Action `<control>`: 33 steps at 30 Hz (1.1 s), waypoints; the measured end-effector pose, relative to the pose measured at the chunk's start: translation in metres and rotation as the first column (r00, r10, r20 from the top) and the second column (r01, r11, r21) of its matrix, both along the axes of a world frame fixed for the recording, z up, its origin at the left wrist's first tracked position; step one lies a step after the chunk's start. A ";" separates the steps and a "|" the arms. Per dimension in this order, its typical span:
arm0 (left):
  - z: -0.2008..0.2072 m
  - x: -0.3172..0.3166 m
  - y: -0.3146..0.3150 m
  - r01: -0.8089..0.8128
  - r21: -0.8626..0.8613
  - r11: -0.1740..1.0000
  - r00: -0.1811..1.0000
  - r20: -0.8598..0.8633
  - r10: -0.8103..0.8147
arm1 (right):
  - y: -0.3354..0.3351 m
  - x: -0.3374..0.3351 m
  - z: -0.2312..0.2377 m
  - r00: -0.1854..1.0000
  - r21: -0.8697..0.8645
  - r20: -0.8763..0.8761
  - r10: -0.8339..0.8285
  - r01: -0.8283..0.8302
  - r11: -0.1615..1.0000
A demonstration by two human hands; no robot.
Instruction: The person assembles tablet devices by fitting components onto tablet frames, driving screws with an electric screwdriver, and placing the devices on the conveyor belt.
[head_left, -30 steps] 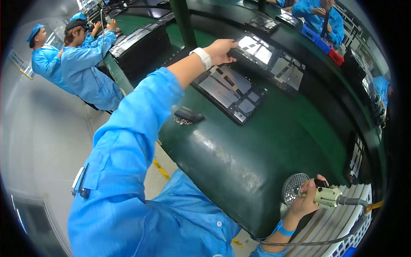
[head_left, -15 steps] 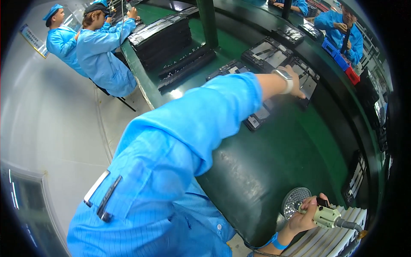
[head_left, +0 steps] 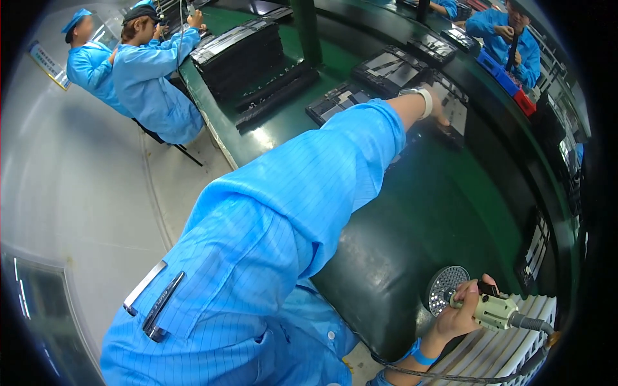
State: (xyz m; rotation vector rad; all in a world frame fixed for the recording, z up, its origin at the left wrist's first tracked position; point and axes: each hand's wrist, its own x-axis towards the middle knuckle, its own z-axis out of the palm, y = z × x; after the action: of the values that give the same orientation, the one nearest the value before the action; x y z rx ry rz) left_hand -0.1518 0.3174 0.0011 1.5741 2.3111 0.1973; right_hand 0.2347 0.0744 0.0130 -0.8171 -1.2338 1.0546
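My left arm stretches across the green-topped table to the far side. There my left hand (head_left: 436, 108), a pale watch band on its wrist, is at a flat dark tablet-like unit (head_left: 458, 110) with a grey panel. Its fingers are smeared, and whether they grip the unit cannot be made out. At the lower right my right hand (head_left: 460, 314) is closed around a pale green power screwdriver (head_left: 494, 311) with a grey cable. The tool's front end, mostly covered by my fingers, is beside a round metal dish (head_left: 445, 287) full of small holes.
More tablet-like units (head_left: 390, 69) lie near my left hand. A tall stack of dark units (head_left: 238, 59) stands at the back left by a green post (head_left: 305, 29). White ribbed racks (head_left: 476, 363) sit lower right. Co-workers in blue (head_left: 151, 90) work beyond; blue bins (head_left: 497, 73) stand far right.
The view has shifted slightly. My left hand has moved a little farther away over the unit, and my sleeve now hides most of a nearer unit. My right hand keeps hold of the screwdriver.
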 end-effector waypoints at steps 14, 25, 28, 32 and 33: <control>0.019 0.085 -0.260 -0.138 0.201 0.970 0.001 0.979 -0.203 | 0.006 0.016 -0.001 0.998 0.033 0.022 -0.064 0.063 0.997; 0.030 0.079 -0.392 0.174 0.211 0.962 0.854 0.454 -0.254 | 0.003 0.012 -0.002 0.993 0.005 0.111 -0.046 0.045 0.999; 0.018 0.028 -0.402 0.188 0.556 0.810 0.976 -0.197 -0.092 | 0.002 0.009 -0.002 0.993 0.030 0.096 -0.067 0.064 0.997; -0.009 -0.022 -0.418 0.118 0.508 0.853 0.949 -0.312 0.054 | 0.001 0.006 -0.001 0.989 0.025 0.123 -0.080 0.077 0.997; -0.013 -0.027 -0.418 0.112 0.532 0.839 0.970 -0.243 0.024 | 0.001 0.006 -0.001 0.988 0.033 0.130 -0.080 0.076 0.997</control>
State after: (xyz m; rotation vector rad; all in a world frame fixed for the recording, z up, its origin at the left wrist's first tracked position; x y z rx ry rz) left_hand -0.1790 -0.1002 -0.0117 2.0093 2.5433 0.7518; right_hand 0.2404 0.0751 0.0119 -0.9178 -1.3132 0.9304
